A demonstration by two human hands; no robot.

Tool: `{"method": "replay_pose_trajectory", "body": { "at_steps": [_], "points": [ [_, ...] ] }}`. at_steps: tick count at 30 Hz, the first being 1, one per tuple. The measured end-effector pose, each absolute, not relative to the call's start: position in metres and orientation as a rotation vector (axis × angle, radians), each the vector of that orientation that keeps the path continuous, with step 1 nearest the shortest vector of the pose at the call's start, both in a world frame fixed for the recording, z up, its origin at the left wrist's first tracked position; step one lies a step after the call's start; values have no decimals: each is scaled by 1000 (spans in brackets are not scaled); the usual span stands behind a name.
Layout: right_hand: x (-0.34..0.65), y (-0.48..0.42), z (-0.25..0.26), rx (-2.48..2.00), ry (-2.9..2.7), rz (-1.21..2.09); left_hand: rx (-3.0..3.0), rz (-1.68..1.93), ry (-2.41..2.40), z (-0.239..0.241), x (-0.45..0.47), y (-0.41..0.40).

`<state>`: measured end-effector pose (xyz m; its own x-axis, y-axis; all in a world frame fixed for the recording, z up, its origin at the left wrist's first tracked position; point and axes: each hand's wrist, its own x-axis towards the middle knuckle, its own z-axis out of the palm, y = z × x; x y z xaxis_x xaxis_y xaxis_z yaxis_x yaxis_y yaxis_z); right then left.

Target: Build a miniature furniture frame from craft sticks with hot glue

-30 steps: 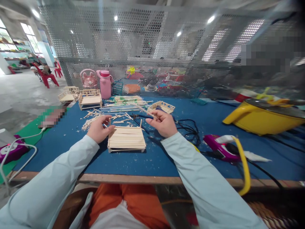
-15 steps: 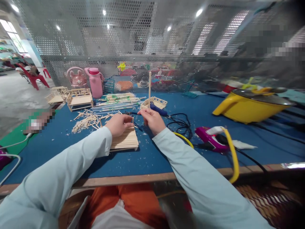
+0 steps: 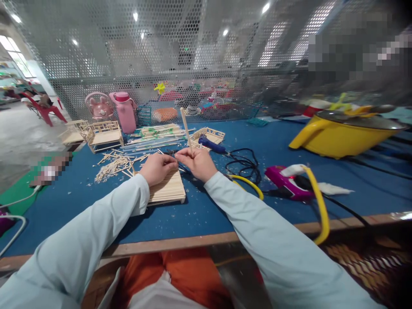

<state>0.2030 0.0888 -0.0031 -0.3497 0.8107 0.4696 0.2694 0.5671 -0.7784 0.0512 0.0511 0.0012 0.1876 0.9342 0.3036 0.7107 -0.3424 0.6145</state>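
Note:
A small slatted model bed [image 3: 167, 191] made of thin wooden sticks lies on the blue table mat. My left hand [image 3: 158, 169] is closed at its far edge, with thumb and forefinger pinched near the back right corner; the fingers partly hide what they grip there. Just to the right, my right hand [image 3: 200, 164] is closed around a long wooden stick [image 3: 186, 126], which tilts up to the left. The fingertips of both hands nearly meet over the bed's corner. Behind my right hand rests a blue glue gun [image 3: 212, 145], in front of another stick model [image 3: 214, 135].
Cut stick pieces [image 3: 112, 168] and bundled sticks [image 3: 161, 132] lie at the back left, near finished model beds [image 3: 105, 134] and a pink bottle [image 3: 125, 112]. On the right are a purple device [image 3: 291, 183] with a yellow cable and a yellow pot [image 3: 341, 137].
My right hand has moved left to the bed's corner, beside my left hand. The long stick has gone from upright to tilted left. My left hand has hardly moved.

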Motion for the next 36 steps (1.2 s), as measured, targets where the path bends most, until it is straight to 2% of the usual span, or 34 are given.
{"method": "replay_pose_trajectory", "body": {
  "at_steps": [36],
  "points": [
    [200,88,-2,-876,-1857,754,2238,876,1548,1,50,53]
  ]
}}
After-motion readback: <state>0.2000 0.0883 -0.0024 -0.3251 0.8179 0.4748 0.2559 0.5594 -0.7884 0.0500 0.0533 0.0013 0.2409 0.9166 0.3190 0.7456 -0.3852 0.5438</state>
